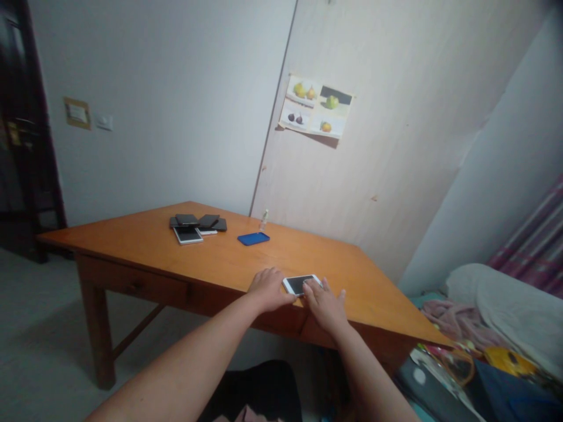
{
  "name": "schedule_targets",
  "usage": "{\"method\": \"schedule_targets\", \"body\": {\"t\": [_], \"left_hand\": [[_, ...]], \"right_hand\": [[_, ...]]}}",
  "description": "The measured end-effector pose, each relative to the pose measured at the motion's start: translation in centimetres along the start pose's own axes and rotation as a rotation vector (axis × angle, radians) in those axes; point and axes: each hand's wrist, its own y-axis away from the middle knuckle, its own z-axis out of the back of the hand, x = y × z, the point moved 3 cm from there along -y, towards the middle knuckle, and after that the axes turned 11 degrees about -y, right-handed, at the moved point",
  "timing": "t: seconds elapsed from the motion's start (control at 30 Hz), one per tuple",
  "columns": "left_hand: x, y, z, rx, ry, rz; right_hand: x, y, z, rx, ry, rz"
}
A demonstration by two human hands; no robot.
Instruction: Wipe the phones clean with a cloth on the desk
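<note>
A white smartphone with a dark screen lies flat near the front edge of the wooden table. My left hand rests on the table with its fingers against the phone's left end. My right hand lies flat with its fingertips on the phone's right end. Neither hand has lifted it. A blue phone case lies further back on the table. Behind it stands a small clear bottle.
Several phones, dark and white, are piled at the table's far left. A fruit poster hangs on the wall. A bed with blankets and clutter is at the right. A dark door is at the left.
</note>
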Motion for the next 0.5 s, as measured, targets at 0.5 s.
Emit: {"method": "schedule_targets", "body": {"t": [0.5], "left_hand": [[3.9,-4.3,0.3,0.070,-0.078,0.123]], "right_hand": [[4.5,-5.8,-1.3,0.121,0.008,0.215]]}}
